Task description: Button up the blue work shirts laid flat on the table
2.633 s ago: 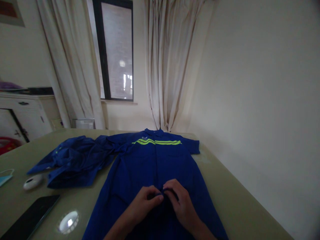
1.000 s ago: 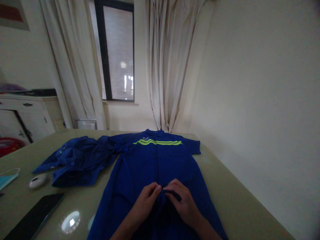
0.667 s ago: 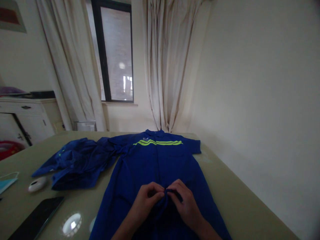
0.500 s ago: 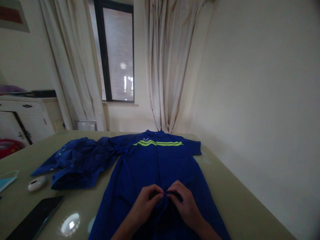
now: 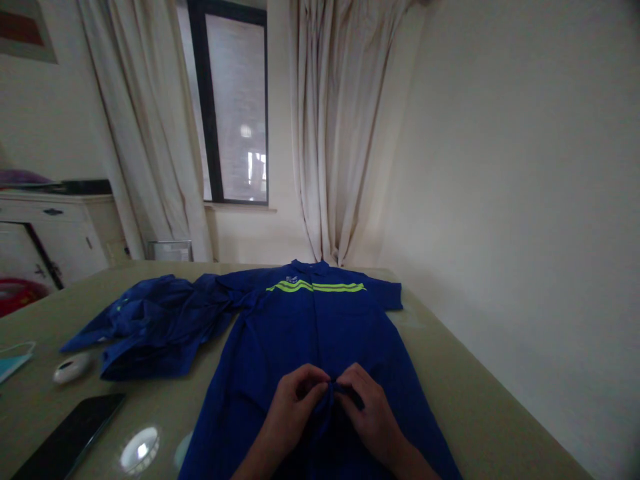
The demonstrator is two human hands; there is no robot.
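Note:
A blue short-sleeved work shirt [image 5: 290, 337] lies spread on the table, its collar at the far end and yellow-green stripes across the chest. Low on its front, my left hand [image 5: 295, 407] pinches the cloth at the centre opening. My right hand [image 5: 367, 410] grips the other side of the same opening, fingertips almost touching those of the left. Between them the fabric is lifted into a small fold. Whether a button sits in the fingers is too dark to make out.
Left of the shirt lies a crumpled blue garment [image 5: 155, 320], touching its sleeve. Nearer are a white rounded device [image 5: 73, 368], a black phone [image 5: 70, 433] and a face mask [image 5: 15, 365] on the greenish table [image 5: 500, 427]. A wall [image 5: 525, 200] runs along the right.
Both hands keep their pinch on the shirt front and have shifted only slightly at the fingers. The shirt and other items stay in place.

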